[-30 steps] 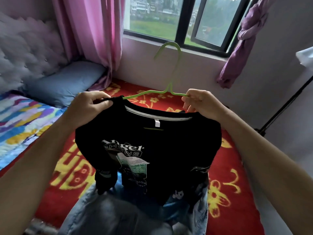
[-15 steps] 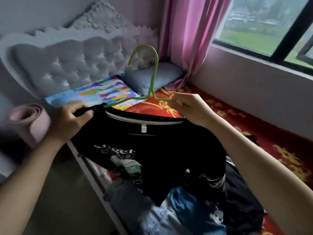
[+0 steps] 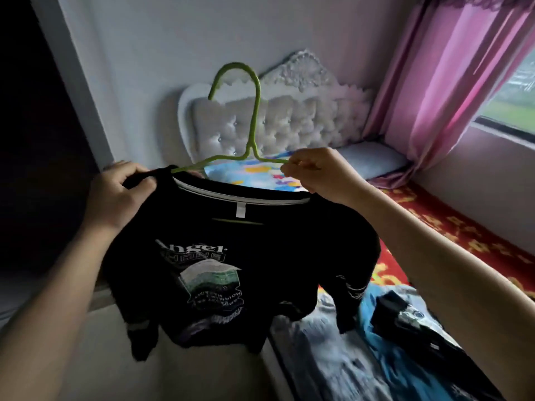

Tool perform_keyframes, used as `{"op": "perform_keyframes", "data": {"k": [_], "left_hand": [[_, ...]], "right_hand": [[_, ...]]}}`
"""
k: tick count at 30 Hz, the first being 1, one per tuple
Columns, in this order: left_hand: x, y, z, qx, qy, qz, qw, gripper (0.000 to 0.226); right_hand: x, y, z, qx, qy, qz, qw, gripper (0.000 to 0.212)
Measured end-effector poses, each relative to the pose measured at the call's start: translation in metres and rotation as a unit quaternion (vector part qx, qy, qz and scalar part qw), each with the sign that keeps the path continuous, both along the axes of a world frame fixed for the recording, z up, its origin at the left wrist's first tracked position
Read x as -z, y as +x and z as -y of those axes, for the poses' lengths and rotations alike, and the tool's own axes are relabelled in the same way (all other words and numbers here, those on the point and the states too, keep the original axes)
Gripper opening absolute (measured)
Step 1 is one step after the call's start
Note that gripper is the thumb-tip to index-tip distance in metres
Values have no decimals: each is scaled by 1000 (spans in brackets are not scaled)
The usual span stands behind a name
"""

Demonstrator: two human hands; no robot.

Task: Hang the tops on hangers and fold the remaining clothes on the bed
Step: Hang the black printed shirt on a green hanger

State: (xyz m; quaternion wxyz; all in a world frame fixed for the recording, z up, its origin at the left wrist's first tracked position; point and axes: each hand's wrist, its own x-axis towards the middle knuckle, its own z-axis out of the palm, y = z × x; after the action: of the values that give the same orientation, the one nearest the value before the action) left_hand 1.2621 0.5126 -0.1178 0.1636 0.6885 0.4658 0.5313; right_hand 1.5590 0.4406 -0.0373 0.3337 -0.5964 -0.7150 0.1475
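A black printed top [image 3: 260, 256] hangs on a green hanger [image 3: 253, 120], held up in front of me over the bed's left edge. My left hand [image 3: 118, 195] grips the top's left shoulder with the hanger arm inside it. My right hand [image 3: 315, 175] pinches the hanger's right arm at the top's other shoulder. The hook points up in front of the headboard. Several loose clothes [image 3: 362, 337], light blue, bright blue and black, lie heaped on the bed at the lower right.
A white tufted headboard [image 3: 289, 120] stands against the wall ahead, with a grey-blue pillow [image 3: 373, 160] and a red patterned bedspread [image 3: 451, 235] to the right. Pink curtains [image 3: 451, 82] hang by the window. A dark doorway [image 3: 31, 169] opens at the left.
My view has swung left, from the window toward the headboard and the doorway. Both hands keep their hold on the top and hanger, which now hang over the bed's left edge.
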Motion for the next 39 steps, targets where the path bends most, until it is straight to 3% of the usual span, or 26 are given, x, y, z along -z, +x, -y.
{"op": "perform_keyframes", "data": {"k": [6,10,13,18,23,26,32,36,39], "left_hand": [[-26,-131,19,-117,4,-27,993,61],[-23,-207,25,-217,24,-113,969,57],[-10,-256,30,-267,-39,-149,951,31],[-2,-314,55,-302,-50,-140,942,35],[-1,-363,56,-356,-145,-159,909,35],[-4,-389,43,-374,-172,-176,894,56],[-13,-438,-27,-404,-180,-172,880,89],[-39,-476,-100,-414,-194,-184,870,43],[-54,-494,-146,-424,-166,-166,875,39]], "right_hand": [[-17,-135,-32,-50,-15,-27,998,26],[-19,-211,-57,-95,-34,-50,994,34],[-12,-252,-75,-105,-58,-68,990,33],[5,-312,-120,-109,-126,-118,979,31],[15,-374,-157,-118,-223,-141,957,30],[18,-411,-182,-137,-319,-142,927,32],[26,-475,-273,-193,-434,-250,844,30],[11,-514,-338,-223,-437,-308,815,28],[0,-539,-384,-231,-430,-337,805,27]]}}
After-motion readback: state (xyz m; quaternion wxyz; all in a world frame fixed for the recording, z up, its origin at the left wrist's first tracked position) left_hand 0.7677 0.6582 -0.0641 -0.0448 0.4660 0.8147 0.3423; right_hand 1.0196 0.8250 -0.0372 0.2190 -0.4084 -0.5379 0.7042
